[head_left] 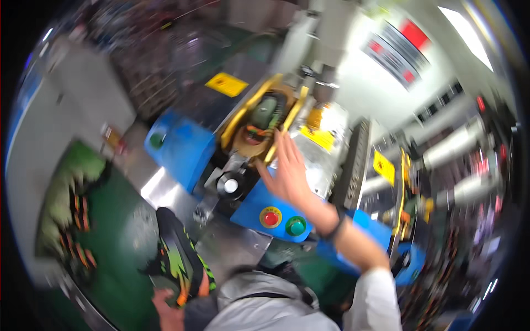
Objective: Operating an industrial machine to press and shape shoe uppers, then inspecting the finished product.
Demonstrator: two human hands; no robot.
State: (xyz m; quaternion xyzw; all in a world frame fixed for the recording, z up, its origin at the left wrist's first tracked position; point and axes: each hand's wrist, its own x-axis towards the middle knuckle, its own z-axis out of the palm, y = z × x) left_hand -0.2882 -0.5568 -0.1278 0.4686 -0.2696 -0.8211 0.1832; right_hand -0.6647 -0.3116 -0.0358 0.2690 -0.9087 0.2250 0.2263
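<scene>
At the lower left my left hand (163, 303) grips a dark shoe (178, 249) with green and orange markings by one end. The shoe points away from me, tilted, over the green surface. My right hand (289, 172) reaches up to the machine with its fingers stretched out and nothing in it. Its fingertips are beside a yellow-edged clamp (270, 149), perhaps touching it; blur hides which. Between the clamp's sides sits another shoe (265, 115), dark and green with orange. Below my right hand is a blue control box with a red button (270, 217) and a green button (296, 225).
A second blue box (179, 149) stands left of the clamp, with a round black-and-white knob (231, 185) between the boxes. Several green and orange shoe pieces (77, 220) lie at the far left beside a grey panel (72, 94). More machinery (406, 187) stands on the right.
</scene>
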